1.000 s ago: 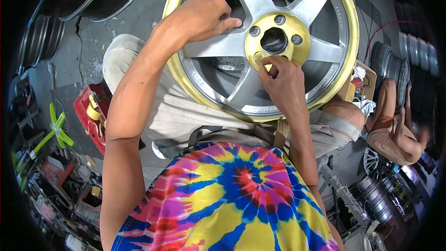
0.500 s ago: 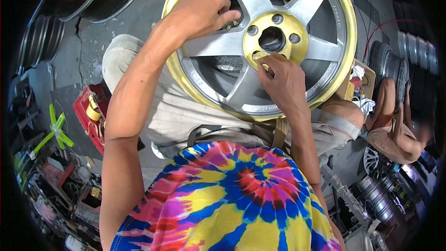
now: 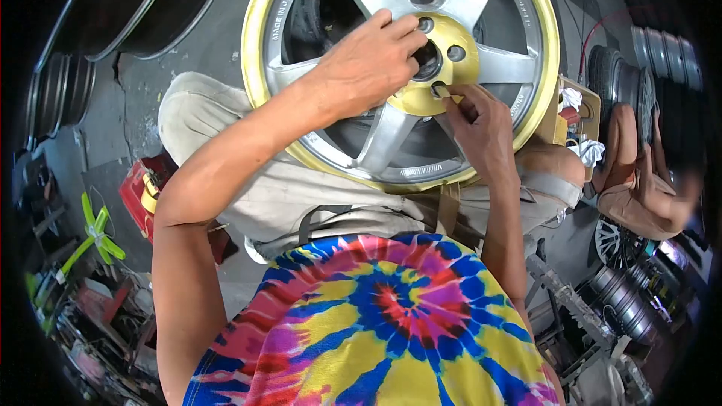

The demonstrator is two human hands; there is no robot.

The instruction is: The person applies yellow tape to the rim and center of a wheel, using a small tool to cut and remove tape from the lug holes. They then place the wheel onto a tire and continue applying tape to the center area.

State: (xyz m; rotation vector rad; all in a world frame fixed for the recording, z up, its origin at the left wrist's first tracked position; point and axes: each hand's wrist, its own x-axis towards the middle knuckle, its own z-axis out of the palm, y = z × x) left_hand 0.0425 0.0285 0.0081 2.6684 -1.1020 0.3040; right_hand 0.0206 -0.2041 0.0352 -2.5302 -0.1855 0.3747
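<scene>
A large wheel rim point(image 3: 507, 66) with silver spokes and a yellow outer lip rests by my lap. Its yellow hub point(image 3: 465, 39) has a round centre bore and several lug holes. My left hand point(image 3: 374, 64) lies over the left side of the hub, fingers bent towards the bore; whether it holds anything is hidden. Pinched in my right hand point(image 3: 481, 124) is a small yellowish piece point(image 3: 443, 91), its tip at a lower lug hole of the hub.
Beside the rim on the right stands a cardboard box point(image 3: 592, 116) with crumpled paper. Further right, another person point(image 3: 639, 195) sits near a tyre point(image 3: 604, 79). At left are a red toolbox point(image 3: 135, 192), a green fan-like object point(image 3: 95, 231) and large rims point(image 3: 64, 94).
My left hand has moved right and down from the upper-left spokes onto the hub. The rim appears shifted left in view. My right hand has moved slightly right, from one lug hole to another.
</scene>
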